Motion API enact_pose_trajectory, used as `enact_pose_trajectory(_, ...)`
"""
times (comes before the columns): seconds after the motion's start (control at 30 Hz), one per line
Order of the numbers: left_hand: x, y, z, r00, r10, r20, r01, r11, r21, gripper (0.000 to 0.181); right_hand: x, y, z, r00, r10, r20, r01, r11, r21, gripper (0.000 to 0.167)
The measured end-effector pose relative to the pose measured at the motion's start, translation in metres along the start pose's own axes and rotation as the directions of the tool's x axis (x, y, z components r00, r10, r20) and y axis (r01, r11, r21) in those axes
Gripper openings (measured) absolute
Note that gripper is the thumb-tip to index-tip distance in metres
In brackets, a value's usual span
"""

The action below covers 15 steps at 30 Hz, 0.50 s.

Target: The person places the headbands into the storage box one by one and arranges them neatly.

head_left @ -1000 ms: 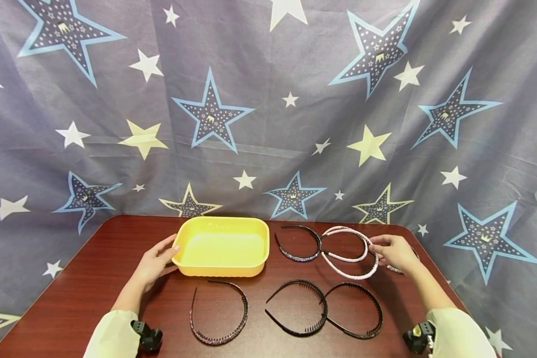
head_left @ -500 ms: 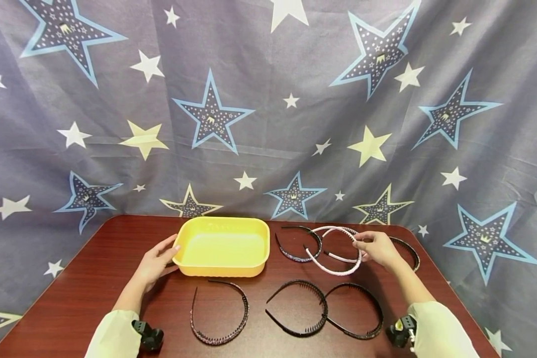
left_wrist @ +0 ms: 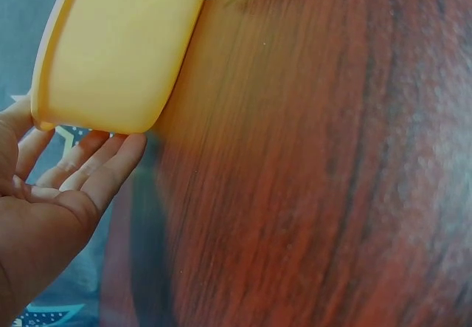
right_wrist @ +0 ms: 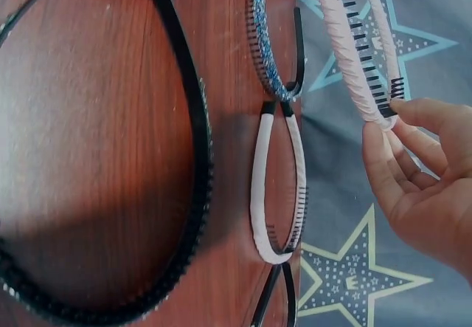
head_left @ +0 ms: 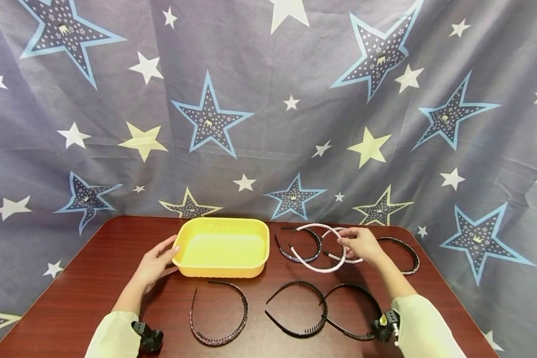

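My right hand (head_left: 360, 246) pinches a pale pink wrapped headband (head_left: 324, 271) at its curved top, between thumb and fingers. In the right wrist view this headband (right_wrist: 343, 43) is off the table, its inner black teeth showing. Beneath it lie a second pale pink headband (right_wrist: 259, 194) and a blue glitter headband (right_wrist: 267, 54). My left hand (head_left: 156, 261) holds the left end of a yellow tray (head_left: 223, 272), a digit on the rim. In the left wrist view, its fingers (left_wrist: 118, 168) touch the outer wall from below.
Nearer on the reddish wooden table (head_left: 89, 288) lie a glittery headband (head_left: 221, 342) and two overlapping dark headbands, one plain black (head_left: 325, 303), one behind (head_left: 379, 311). Another dark headband (head_left: 417, 261) sits at the right edge. A starry curtain (head_left: 268, 124) hangs behind.
My right hand has moved left, carrying the pale pink headband up off the other pink one and over the blue glitter one. The left hand and tray have stayed put.
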State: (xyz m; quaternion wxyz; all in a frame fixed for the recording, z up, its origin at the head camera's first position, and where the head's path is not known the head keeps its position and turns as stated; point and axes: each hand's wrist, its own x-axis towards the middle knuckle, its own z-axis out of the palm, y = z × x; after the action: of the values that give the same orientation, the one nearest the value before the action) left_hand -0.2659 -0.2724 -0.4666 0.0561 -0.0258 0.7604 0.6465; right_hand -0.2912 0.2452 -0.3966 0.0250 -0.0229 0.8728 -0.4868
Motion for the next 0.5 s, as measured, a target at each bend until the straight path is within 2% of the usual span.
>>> enact_pose_trajectory(0.5,-0.002,0.003,0.002,1.000,-0.005,-0.006,0.005,1.000,0.004,0.067,0.012,-0.019,0.024,0.999,-0.022,0.035,0.021,0.999,0.033,0.029)
